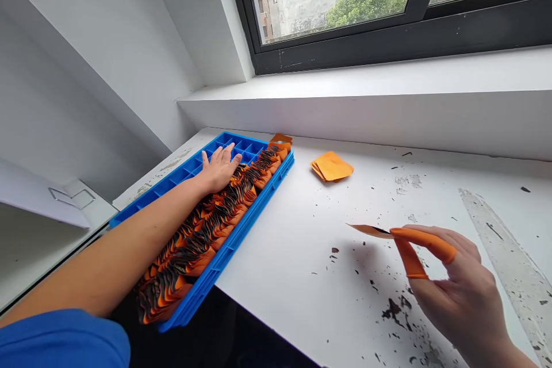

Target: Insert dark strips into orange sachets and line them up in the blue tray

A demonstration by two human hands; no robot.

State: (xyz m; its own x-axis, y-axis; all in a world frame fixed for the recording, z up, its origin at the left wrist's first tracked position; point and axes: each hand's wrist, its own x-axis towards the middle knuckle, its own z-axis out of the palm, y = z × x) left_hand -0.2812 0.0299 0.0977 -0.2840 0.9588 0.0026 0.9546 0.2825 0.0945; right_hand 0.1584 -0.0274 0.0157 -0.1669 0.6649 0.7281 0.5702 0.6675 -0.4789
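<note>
My left hand [219,169] reaches over a blue divided tray [228,252], fingers spread, palm down on or just above the packets near its far end. Rows of orange packets with dark edges [207,241] fill the tray's right side, while blue compartments show along its left. On the right, my right hand [448,276] wears orange finger covers on thumb and index finger. These two fingers pinch the end of a small orange packet [370,230], its dark opening showing, above the white table. A small stack of orange squares [332,166] lies beyond it.
Dark flakes [393,309] are scattered on the white table [276,293], whose front edge runs diagonally below. A window [345,46] and white sill [366,80] stand behind. At left is a white surface with a metal-framed piece [71,197]. The tray's near end overhangs the table edge.
</note>
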